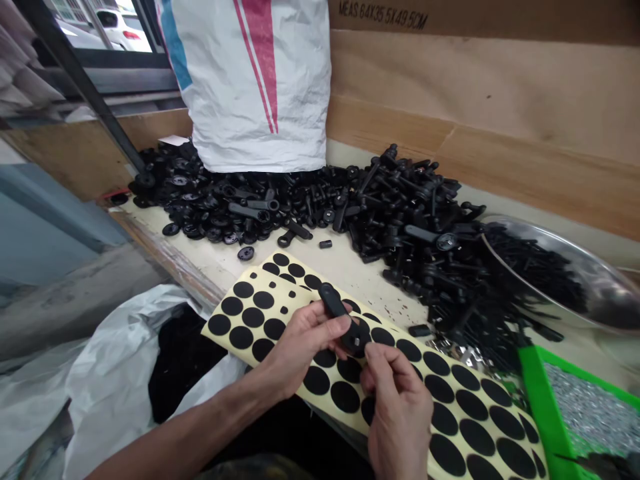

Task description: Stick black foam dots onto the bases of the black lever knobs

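Observation:
My left hand [310, 340] is closed round a black plastic crank handle [334, 301], thumb on top, its arm pointing up and away. A small shiny metal bit shows on the handle's round end, which faces my right hand [397, 400]. The right thumb and forefinger are pinched together at the edge of that round end; anything between them is too small or hidden to make out. Under both hands lie yellowish backing sheets [277, 283] bearing rows of round black stickers [345, 397]; some spots near the upper left show only small black dots.
Behind the sheets are heaped black plastic handles [400, 207] and round black discs [210, 220]. A white sack [260, 87] stands at the back. To the right are a metal bowl [615, 300] of thin black parts and a green tray [537, 380] of small shiny pieces.

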Tool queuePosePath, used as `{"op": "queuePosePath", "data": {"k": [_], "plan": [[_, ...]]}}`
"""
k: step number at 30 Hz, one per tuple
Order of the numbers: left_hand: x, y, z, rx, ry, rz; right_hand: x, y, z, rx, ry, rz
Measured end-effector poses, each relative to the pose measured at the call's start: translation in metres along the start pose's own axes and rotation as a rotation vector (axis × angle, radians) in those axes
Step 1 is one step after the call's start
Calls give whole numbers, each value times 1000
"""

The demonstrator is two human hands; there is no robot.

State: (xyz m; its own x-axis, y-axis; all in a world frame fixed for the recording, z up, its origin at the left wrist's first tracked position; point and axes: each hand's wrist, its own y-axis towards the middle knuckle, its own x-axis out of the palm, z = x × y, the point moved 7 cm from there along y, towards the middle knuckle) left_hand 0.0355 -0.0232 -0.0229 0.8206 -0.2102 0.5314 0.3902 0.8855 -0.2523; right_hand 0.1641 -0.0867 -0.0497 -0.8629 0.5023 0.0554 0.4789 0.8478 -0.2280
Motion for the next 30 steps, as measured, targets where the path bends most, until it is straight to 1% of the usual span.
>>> {"op": "queuePosePath", "data": {"k": [4,6,8,10,12,15,17,21,25,26,27,28,30], "plan": [[-2,0,-2,-7,35,39,-2,0,-3,-84,-120,34],[-4,0,-4,-4,48,65,-1,0,-10,-156,-234,40],[-6,-1,-6,12,55,94,2,-3,-23,-301,-414,48],[-7,-3,-7,43,57,121,7,-8,-39,-475,-622,49],[-8,-5,-7,83,61,144,12,-12,-50,-605,-811,52],[-8,-7,-6,116,77,165,14,-15,-59,-692,-1036,90],[-7,-8,-6,115,86,165,15,-17,-61,-725,-1119,99],[-7,-6,-6,91,64,149,15,-19,-63,-752,-1127,79],[-8,-3,-6,57,37,96,5,-13,-64,-736,-1152,137],[-8,-3,-6,51,33,83,1,-10,-65,-731,-1112,133],[-7,-3,-5,47,28,70,-1,-7,-64,-714,-1036,96],[-7,-3,-5,44,22,59,-3,-4,-63,-681,-928,37],[-6,-4,-4,39,12,40,-4,3,-57,-557,-686,-94]]}}
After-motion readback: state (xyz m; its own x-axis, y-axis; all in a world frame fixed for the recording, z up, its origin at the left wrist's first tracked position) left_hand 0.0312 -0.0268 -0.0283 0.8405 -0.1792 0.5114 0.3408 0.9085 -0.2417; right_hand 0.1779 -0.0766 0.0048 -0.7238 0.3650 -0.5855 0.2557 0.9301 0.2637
